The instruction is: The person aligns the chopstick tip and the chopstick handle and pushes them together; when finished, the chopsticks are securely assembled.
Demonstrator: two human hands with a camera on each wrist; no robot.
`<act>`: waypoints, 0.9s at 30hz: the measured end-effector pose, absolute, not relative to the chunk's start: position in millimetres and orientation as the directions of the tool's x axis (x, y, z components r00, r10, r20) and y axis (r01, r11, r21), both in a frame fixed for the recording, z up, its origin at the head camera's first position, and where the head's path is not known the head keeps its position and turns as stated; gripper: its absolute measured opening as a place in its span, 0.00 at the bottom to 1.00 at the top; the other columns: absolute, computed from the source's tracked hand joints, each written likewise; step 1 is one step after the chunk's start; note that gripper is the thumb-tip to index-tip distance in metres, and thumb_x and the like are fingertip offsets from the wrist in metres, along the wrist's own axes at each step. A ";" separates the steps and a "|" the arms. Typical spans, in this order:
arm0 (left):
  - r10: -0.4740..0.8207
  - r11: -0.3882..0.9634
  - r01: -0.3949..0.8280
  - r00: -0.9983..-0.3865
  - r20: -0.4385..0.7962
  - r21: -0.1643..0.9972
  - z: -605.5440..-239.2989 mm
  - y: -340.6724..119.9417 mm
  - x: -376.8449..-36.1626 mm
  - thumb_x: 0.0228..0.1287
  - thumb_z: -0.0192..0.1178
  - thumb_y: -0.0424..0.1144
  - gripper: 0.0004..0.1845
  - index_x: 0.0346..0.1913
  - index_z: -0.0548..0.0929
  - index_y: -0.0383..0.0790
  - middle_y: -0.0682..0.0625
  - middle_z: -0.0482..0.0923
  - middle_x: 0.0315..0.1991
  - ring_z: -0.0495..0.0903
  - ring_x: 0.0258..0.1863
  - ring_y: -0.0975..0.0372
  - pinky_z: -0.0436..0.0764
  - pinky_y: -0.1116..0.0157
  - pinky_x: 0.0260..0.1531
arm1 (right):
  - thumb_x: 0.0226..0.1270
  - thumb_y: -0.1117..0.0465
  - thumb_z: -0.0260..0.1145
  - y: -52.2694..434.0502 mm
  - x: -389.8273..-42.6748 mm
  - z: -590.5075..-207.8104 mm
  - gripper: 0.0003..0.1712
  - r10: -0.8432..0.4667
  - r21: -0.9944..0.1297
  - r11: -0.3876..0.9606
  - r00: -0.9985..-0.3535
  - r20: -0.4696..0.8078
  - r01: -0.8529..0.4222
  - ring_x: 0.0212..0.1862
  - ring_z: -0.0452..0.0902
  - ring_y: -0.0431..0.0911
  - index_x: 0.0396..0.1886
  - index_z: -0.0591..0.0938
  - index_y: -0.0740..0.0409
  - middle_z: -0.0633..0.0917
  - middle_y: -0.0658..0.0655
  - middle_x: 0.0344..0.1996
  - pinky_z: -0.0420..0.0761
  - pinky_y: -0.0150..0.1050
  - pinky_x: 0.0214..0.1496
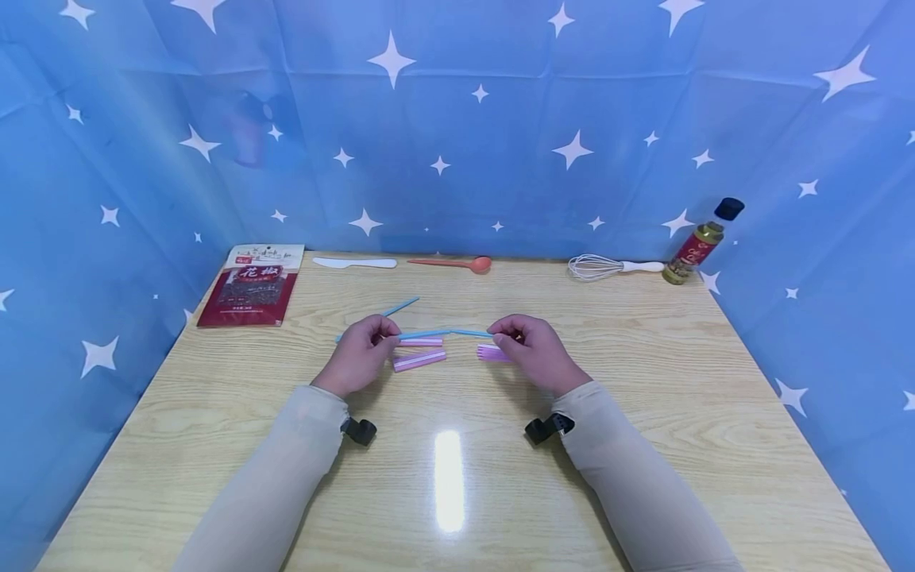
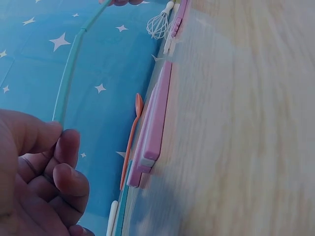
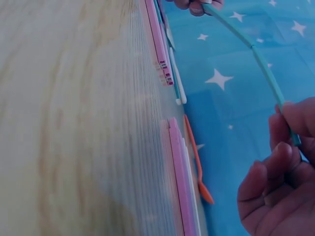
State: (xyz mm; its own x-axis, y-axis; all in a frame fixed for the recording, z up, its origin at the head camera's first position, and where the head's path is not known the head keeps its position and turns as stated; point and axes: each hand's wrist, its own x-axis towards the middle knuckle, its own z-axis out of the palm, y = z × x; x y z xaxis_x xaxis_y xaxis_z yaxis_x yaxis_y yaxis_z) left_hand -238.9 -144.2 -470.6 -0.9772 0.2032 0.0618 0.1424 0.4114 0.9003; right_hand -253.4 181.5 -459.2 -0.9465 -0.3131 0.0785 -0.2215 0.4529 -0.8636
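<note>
Farthest to your left, past your left hand, a red bag (image 1: 250, 286) lies flat on the bench (image 1: 179, 445). Next comes a white knife (image 1: 353, 263), lying beyond your left hand.

Your left hand (image 1: 360, 353) pinches one end of a long blue stick (image 2: 68, 73) between thumb and finger. The other fingers of that hand are loosely bent. Your left wrist wears a black band (image 1: 360, 431). Just behind your left hand lies another blue stick (image 1: 402, 306), and the hand hides part of it.

Two pink sticks (image 1: 419, 361) with white stripes lie just to the right of your left hand, one a bit nearer to you than the other. The long blue stick is up off the bench and runs from hand to hand. It has a small bend or joint near its middle; you cannot tell which. Far beyond the gap between your hands lies an orange spoon (image 1: 480, 264).

Some purple sticks (image 1: 492, 353) lie on the bench by your right hand (image 1: 532, 349), which covers part of them. That hand pinches the right end of the long blue stick. Farther off, past your right hand, lies a whisk (image 1: 596, 268) with a white handle. Its handle ends by an oil bottle (image 1: 692, 253) with a black cap, farthest right.
</note>
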 end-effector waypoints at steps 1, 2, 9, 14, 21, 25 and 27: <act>0.202 0.410 0.145 -0.977 0.065 0.901 -470.4 -144.1 -238.7 0.80 0.56 0.33 0.05 0.49 0.81 0.36 0.44 0.77 0.40 0.72 0.33 0.56 0.74 0.65 0.33 | 0.80 0.61 0.64 181.4 -253.5 -459.2 0.08 -0.313 -0.864 0.452 -0.947 0.078 -0.220 0.36 0.73 0.52 0.49 0.88 0.55 0.84 0.56 0.37 0.75 0.36 0.36; 0.203 0.407 0.147 -0.977 0.068 0.902 -470.3 -143.8 -238.7 0.80 0.56 0.33 0.05 0.49 0.81 0.36 0.44 0.77 0.40 0.72 0.33 0.56 0.74 0.65 0.33 | 0.80 0.61 0.64 181.6 -253.9 -459.3 0.08 -0.313 -0.865 0.452 -0.947 0.076 -0.219 0.36 0.73 0.52 0.49 0.88 0.56 0.84 0.56 0.37 0.75 0.36 0.36; 0.204 0.384 0.171 -0.974 0.097 0.907 -469.7 -143.3 -237.9 0.80 0.56 0.33 0.06 0.50 0.81 0.34 0.45 0.77 0.41 0.71 0.36 0.55 0.73 0.65 0.35 | 0.80 0.61 0.64 182.4 -253.5 -458.9 0.08 -0.307 -0.859 0.466 -0.949 0.066 -0.211 0.36 0.73 0.52 0.50 0.87 0.58 0.83 0.55 0.37 0.75 0.36 0.36; 0.202 0.371 0.187 -0.972 0.117 0.910 -468.6 -142.1 -237.6 0.80 0.57 0.34 0.08 0.51 0.80 0.31 0.44 0.76 0.41 0.72 0.39 0.55 0.73 0.65 0.37 | 0.80 0.62 0.64 182.8 -253.6 -460.4 0.11 -0.321 -0.857 0.452 -0.941 0.102 -0.247 0.35 0.72 0.50 0.51 0.87 0.63 0.84 0.56 0.37 0.74 0.36 0.35; 0.216 0.387 0.202 -0.968 0.125 0.900 -467.0 -140.6 -237.3 0.79 0.59 0.33 0.08 0.52 0.82 0.32 0.45 0.77 0.40 0.73 0.39 0.54 0.75 0.64 0.38 | 0.80 0.61 0.64 181.9 -253.5 -461.1 0.11 -0.316 -0.860 0.435 -0.940 0.131 -0.266 0.34 0.72 0.50 0.51 0.87 0.64 0.85 0.56 0.37 0.74 0.37 0.35; 0.210 0.389 0.206 -0.969 0.132 0.898 -467.9 -139.7 -237.6 0.78 0.60 0.33 0.07 0.51 0.83 0.33 0.46 0.78 0.40 0.74 0.39 0.55 0.75 0.64 0.39 | 0.79 0.60 0.65 181.1 -252.9 -460.5 0.11 -0.301 -0.865 0.437 -0.946 0.118 -0.247 0.33 0.72 0.51 0.51 0.87 0.62 0.83 0.55 0.35 0.74 0.37 0.34; 0.200 0.387 0.204 -0.971 0.134 0.900 -467.7 -139.0 -237.6 0.78 0.60 0.33 0.07 0.51 0.83 0.33 0.46 0.78 0.40 0.75 0.40 0.55 0.76 0.64 0.40 | 0.79 0.60 0.66 181.0 -252.5 -459.5 0.11 -0.286 -0.868 0.441 -0.953 0.104 -0.227 0.33 0.71 0.51 0.50 0.87 0.62 0.82 0.55 0.34 0.73 0.37 0.34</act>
State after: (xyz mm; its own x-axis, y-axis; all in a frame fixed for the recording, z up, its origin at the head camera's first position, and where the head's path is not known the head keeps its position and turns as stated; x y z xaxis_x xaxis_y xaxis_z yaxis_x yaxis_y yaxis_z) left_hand -237.6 -139.0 -467.7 -0.9706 0.1999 0.1339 0.2037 0.3865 0.8995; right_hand -252.5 181.0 -459.5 -0.9526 -0.2857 0.1043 -0.2275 0.4414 -0.8680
